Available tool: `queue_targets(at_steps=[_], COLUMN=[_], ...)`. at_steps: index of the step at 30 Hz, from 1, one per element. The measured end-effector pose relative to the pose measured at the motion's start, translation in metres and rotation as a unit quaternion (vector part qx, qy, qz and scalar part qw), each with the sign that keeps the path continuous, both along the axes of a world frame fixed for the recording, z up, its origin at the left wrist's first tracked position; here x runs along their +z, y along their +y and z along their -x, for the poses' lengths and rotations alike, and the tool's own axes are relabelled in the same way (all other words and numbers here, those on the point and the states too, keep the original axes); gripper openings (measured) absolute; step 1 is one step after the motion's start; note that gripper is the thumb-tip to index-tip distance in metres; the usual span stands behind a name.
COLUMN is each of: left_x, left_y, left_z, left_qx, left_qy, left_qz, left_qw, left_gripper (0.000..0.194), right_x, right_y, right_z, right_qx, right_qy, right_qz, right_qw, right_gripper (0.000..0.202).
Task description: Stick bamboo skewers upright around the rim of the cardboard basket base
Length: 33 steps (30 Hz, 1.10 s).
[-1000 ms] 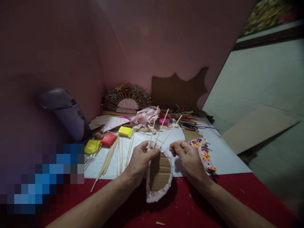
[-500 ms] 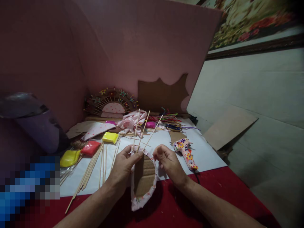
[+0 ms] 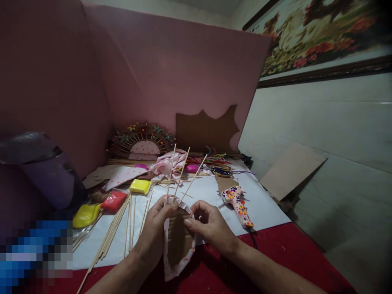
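Note:
A half-round cardboard piece (image 3: 179, 237), edged with folded-over pink cloth, is held up in front of me with its brown inner face showing. Several thin wooden sticks (image 3: 182, 173) fan upward from its top edge. My left hand (image 3: 156, 222) grips the upper left of the piece, thumb pressed near the foot of the sticks. On the right rim, my right hand (image 3: 210, 222) has its thumb on the cardboard and its fingers curled behind the cloth edge. To the right lies a flower-patterned glue gun (image 3: 238, 206).
Loose sticks (image 3: 114, 226) lie left, beside yellow (image 3: 141, 186) and red packets (image 3: 114, 201). Scissors (image 3: 222, 170), pink cloth (image 3: 168, 163) and a decorated half-round fan (image 3: 143, 141) are farther back. White paper (image 3: 269, 212) covers part of the red tabletop (image 3: 284, 253).
My right hand has moved left onto the cardboard's right rim, thumb now on its face. The cardboard piece has turned slightly and sits a bit lower in view; the camera has tilted up.

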<state>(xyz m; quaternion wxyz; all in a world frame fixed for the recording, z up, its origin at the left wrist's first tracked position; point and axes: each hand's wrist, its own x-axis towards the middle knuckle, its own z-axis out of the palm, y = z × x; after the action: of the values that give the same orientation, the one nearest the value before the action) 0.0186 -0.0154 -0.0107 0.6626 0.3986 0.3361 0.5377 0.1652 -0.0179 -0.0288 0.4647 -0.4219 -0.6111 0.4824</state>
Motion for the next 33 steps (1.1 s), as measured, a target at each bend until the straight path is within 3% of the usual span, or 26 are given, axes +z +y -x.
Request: queue_targets(at_steps=[3,12,33], left_x=[-0.001,-0.011,-0.001], left_y=[0.001,0.01,0.002], left_z=[0.001,0.002,0.001], left_qx=[-0.006,-0.012,-0.003], left_qy=[-0.014,-0.008,-0.006], left_qz=[0.011,0.015,0.033], left_qw=[1.0,1.0,0.999], left_gripper=[0.018,0.015,0.019], right_x=[0.001,-0.002,0.001], right_y=[0.0,0.001,0.001], right_z=[0.0,0.001,0.002], right_qx=[0.006,0.033,0.032], right_qy=[0.008,0.022,0.032], right_qz=[0.002,0.02,0.03], right_qw=[1.0,0.999,0.999], right_gripper=[0.017,0.017,0.018])
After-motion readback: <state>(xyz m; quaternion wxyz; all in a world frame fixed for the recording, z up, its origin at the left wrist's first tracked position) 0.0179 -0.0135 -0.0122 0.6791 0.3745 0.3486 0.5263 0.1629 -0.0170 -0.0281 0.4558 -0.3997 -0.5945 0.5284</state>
